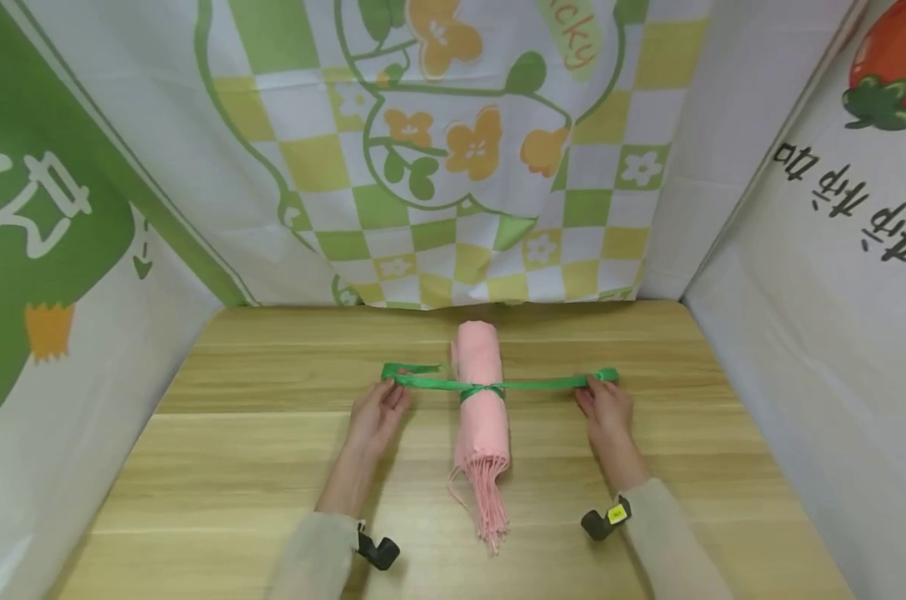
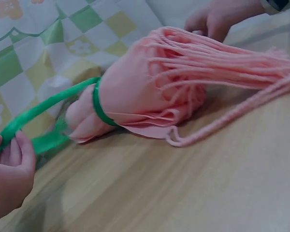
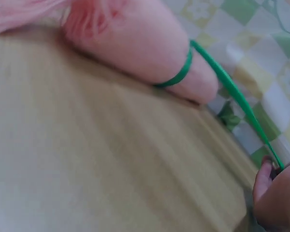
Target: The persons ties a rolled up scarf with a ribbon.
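A pink fringed scarf [image 1: 483,425], rolled up, lies lengthwise on the wooden table with its tassels toward the person. Round its middle goes a green ribbon [image 1: 528,385], crossed on top, its two ends drawn out sideways. My left hand [image 1: 375,417] pinches the left end between thumb and fingers; a loose tail hangs past it, also visible in the left wrist view beside the hand [image 2: 12,169]. On the other side my right hand [image 1: 608,414] pinches the right end. In the right wrist view the ribbon [image 3: 237,92] runs taut from the roll to that hand.
The wooden table [image 1: 235,467] reaches back to a hanging checkered cloth [image 1: 437,233] with flower prints. Printed cloth walls stand at the left [image 1: 167,350] and right [image 1: 783,333]. A small black camera sits on each wrist.
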A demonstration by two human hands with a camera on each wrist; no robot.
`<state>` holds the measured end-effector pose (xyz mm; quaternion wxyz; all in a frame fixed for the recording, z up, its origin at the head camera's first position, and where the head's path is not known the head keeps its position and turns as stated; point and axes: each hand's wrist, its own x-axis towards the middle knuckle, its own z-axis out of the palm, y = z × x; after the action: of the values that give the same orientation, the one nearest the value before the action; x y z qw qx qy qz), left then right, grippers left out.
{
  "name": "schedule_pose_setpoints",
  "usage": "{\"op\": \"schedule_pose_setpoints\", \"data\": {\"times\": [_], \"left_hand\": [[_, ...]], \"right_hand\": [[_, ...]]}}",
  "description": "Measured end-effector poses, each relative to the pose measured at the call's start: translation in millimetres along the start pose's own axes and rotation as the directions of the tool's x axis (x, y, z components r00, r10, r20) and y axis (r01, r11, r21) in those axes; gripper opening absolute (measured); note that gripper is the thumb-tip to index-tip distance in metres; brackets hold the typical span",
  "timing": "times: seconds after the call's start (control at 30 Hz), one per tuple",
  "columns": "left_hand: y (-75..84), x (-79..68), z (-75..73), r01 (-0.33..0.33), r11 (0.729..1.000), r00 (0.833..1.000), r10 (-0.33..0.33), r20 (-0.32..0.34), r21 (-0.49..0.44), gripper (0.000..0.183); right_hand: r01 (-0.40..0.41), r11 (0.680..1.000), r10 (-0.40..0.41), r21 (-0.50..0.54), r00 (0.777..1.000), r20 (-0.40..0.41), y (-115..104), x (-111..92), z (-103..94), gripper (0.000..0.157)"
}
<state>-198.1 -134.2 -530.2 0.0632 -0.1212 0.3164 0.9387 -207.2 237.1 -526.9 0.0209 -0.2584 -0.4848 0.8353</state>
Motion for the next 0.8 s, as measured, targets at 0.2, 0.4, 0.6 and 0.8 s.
{"op": "schedule_pose_setpoints", "data": {"times": [0.2,0.4,0.6,0.8], "left_hand": [[21.9,4.9,-7.3,0.024,0.956,0.985,0.027,0.170,-0.293,0.023],[39.0,6.9,-11.4,0.040,0.940,0.976,0.037,0.217,-0.340,0.021],[59.2,5.1,-12.8,-0.024,0.995,1.000,0.022,-0.016,-0.097,0.018],[72.7,3.0,-17.3,0.027,0.853,0.950,0.140,-0.279,0.522,0.010]], "right_hand": [[-0.090,0.973,0.070,0.214,0.992,0.101,-21.2,3.9,1.6,0.007],[-0.082,0.973,0.073,0.217,0.996,0.048,-44.1,10.0,-0.9,0.008],[-0.057,0.998,0.058,0.020,0.997,-0.059,-52.4,15.3,-5.4,0.007],[0.011,0.975,-0.049,-0.224,0.985,-0.164,-47.8,25.4,-14.3,0.019]]}}
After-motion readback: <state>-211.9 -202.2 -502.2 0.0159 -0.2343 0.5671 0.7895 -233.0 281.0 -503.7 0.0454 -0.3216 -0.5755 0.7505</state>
